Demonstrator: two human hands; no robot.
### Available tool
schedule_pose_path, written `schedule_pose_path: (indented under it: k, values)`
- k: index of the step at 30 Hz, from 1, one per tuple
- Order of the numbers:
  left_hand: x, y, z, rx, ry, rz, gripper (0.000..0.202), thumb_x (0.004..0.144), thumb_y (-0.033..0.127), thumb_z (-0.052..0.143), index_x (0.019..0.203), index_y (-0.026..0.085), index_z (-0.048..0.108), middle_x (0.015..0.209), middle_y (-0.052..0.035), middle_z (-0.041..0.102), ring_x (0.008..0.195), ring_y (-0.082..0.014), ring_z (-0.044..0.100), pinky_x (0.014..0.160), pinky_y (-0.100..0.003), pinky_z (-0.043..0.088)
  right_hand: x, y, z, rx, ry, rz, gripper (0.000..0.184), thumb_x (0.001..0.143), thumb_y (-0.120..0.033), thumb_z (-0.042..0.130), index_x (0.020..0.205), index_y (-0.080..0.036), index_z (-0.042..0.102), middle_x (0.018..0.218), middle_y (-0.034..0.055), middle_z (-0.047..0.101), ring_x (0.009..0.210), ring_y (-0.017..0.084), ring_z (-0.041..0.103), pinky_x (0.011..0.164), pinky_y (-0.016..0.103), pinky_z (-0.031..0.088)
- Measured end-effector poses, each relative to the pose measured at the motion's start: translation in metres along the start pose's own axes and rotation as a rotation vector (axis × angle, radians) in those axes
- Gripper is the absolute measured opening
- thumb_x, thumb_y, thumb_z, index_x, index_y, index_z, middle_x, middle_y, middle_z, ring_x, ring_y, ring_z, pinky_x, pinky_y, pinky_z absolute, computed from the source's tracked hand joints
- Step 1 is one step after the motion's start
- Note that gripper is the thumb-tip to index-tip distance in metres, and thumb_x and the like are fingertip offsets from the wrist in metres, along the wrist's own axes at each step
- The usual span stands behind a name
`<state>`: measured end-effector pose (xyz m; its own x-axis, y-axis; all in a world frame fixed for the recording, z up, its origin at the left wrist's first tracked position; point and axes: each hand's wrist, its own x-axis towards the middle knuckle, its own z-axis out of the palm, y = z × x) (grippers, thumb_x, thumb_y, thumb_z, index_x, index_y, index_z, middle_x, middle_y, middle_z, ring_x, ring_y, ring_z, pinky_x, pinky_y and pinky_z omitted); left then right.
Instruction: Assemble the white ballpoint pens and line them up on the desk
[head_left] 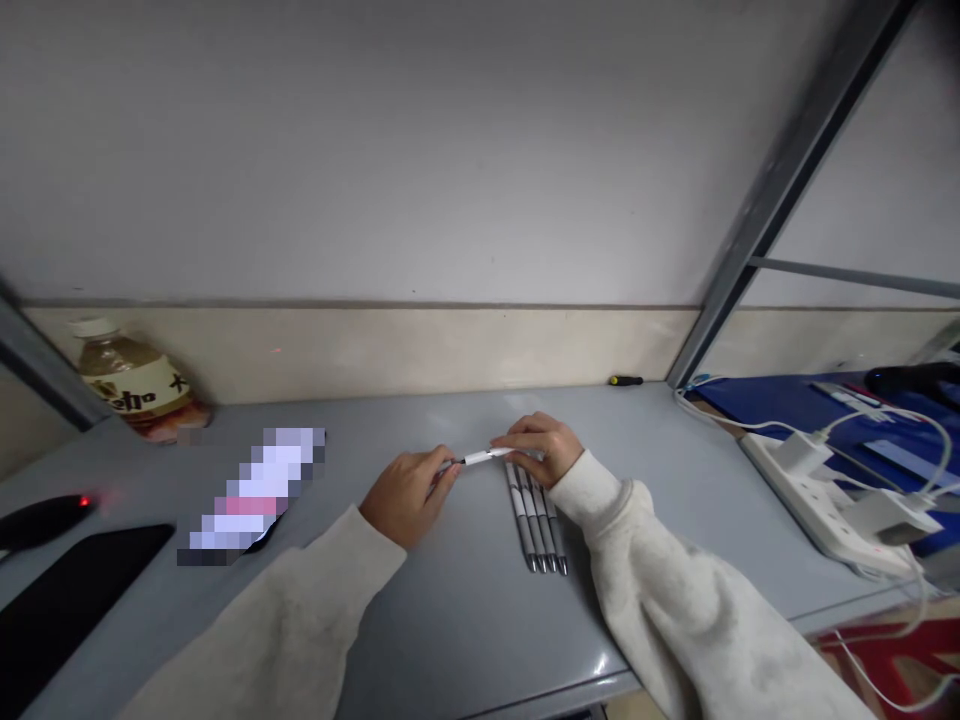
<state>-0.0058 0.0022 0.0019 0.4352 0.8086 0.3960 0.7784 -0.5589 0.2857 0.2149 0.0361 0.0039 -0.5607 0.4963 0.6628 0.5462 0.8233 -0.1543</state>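
A white pen [478, 457] is held level above the grey desk [450, 620], stretched between my two hands. My left hand [411, 490] pinches its dark left end between thumb and fingers. At the other end, the fingertips of my right hand [546, 447] are closed on the white barrel. Several white and grey pens [537, 520] lie side by side on the desk just below my right hand, their pointed metallic tips toward me. My right hand and sleeve cover the upper part of that row.
A drink bottle [142, 385] stands at the back left, near a phone with a blurred screen [259, 490], a black flat device [82, 590] and a mouse [45, 520]. A small yellow-black screwdriver [625, 381] lies by the wall. On the right sits a power strip [817, 510] with chargers and cables.
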Motion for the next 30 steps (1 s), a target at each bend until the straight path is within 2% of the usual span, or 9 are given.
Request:
schedule_pose_path:
  k: [5, 11, 16, 20, 23, 25, 26, 28, 30]
  values:
    - [0.000, -0.004, -0.001, -0.023, -0.074, 0.069, 0.031, 0.090, 0.033, 0.028, 0.078, 0.019, 0.053, 0.067, -0.0014, 0.063, 0.063, -0.0160, 0.059, 0.059, -0.026, 0.041, 0.002, -0.001, -0.003, 0.075, -0.100, 0.013, 0.011, 0.074, -0.018, 0.064, 0.084, -0.018, 0.069, 0.078, 0.0054, 0.070, 0.071, 0.016, 0.061, 0.069, 0.027, 0.047]
    - [0.000, -0.006, 0.001, -0.041, -0.059, 0.121, 0.028, 0.090, 0.030, 0.029, 0.078, 0.019, 0.053, 0.066, -0.0013, 0.061, 0.062, -0.0156, 0.058, 0.058, -0.026, 0.042, 0.004, -0.005, -0.007, 0.155, -0.140, 0.044, 0.009, 0.073, -0.016, 0.065, 0.081, -0.019, 0.068, 0.078, 0.0049, 0.071, 0.071, 0.016, 0.063, 0.071, 0.029, 0.047]
    - [0.000, -0.006, 0.001, -0.037, -0.050, 0.141, 0.028, 0.090, 0.029, 0.030, 0.078, 0.019, 0.053, 0.066, -0.0015, 0.059, 0.061, -0.0158, 0.056, 0.058, -0.026, 0.042, 0.005, -0.014, -0.008, 0.191, -0.132, 0.152, 0.010, 0.076, -0.023, 0.062, 0.081, -0.018, 0.069, 0.076, 0.0057, 0.071, 0.070, 0.016, 0.061, 0.066, 0.026, 0.046]
    - [0.001, -0.006, -0.003, -0.042, 0.000, 0.159, 0.028, 0.090, 0.030, 0.030, 0.080, 0.019, 0.053, 0.067, -0.0017, 0.058, 0.064, -0.0160, 0.056, 0.061, -0.027, 0.042, 0.005, -0.021, -0.009, 0.253, -0.207, 0.340, 0.028, 0.086, -0.025, 0.046, 0.069, -0.015, 0.067, 0.053, 0.0014, 0.061, 0.050, 0.011, 0.054, 0.055, 0.023, 0.043]
    - [0.002, -0.007, -0.005, -0.023, 0.036, 0.166, 0.028, 0.090, 0.030, 0.029, 0.081, 0.019, 0.053, 0.068, -0.0020, 0.059, 0.065, -0.0164, 0.056, 0.063, -0.028, 0.042, 0.006, -0.021, -0.008, 0.356, -0.210, 0.456, 0.018, 0.080, -0.030, 0.056, 0.087, -0.015, 0.065, 0.054, -0.0026, 0.058, 0.047, 0.009, 0.050, 0.051, 0.020, 0.042]
    - [0.002, -0.008, -0.005, -0.020, 0.049, 0.171, 0.029, 0.090, 0.030, 0.029, 0.081, 0.018, 0.054, 0.067, -0.0019, 0.058, 0.064, -0.0165, 0.056, 0.063, -0.028, 0.042, 0.006, -0.020, -0.009, 0.411, -0.158, 0.477, 0.032, 0.068, -0.030, 0.068, 0.096, -0.016, 0.061, 0.063, -0.0025, 0.059, 0.052, 0.009, 0.052, 0.051, 0.020, 0.042]
    - [0.002, -0.008, -0.005, -0.021, 0.053, 0.175, 0.029, 0.090, 0.030, 0.029, 0.081, 0.018, 0.054, 0.066, -0.0019, 0.057, 0.064, -0.0165, 0.055, 0.063, -0.028, 0.042, 0.006, -0.019, -0.009, 0.423, -0.140, 0.479, 0.033, 0.065, -0.030, 0.070, 0.094, -0.016, 0.061, 0.065, -0.0021, 0.059, 0.054, 0.009, 0.052, 0.051, 0.019, 0.042]
    - [0.002, -0.008, -0.005, -0.022, 0.053, 0.181, 0.030, 0.090, 0.030, 0.029, 0.081, 0.017, 0.054, 0.066, -0.0024, 0.057, 0.064, -0.0167, 0.055, 0.063, -0.029, 0.042, 0.006, -0.018, -0.010, 0.410, -0.147, 0.504, 0.018, 0.072, -0.032, 0.064, 0.077, -0.014, 0.062, 0.057, -0.0024, 0.055, 0.050, 0.008, 0.048, 0.049, 0.019, 0.039]
    - [0.002, -0.008, -0.004, -0.019, 0.054, 0.178, 0.031, 0.091, 0.031, 0.028, 0.082, 0.017, 0.054, 0.068, -0.0032, 0.058, 0.066, -0.0173, 0.055, 0.064, -0.030, 0.043, 0.006, -0.018, -0.011, 0.383, -0.177, 0.549, 0.031, 0.083, -0.034, 0.048, 0.064, -0.013, 0.061, 0.046, -0.0030, 0.049, 0.043, 0.007, 0.043, 0.047, 0.020, 0.037]
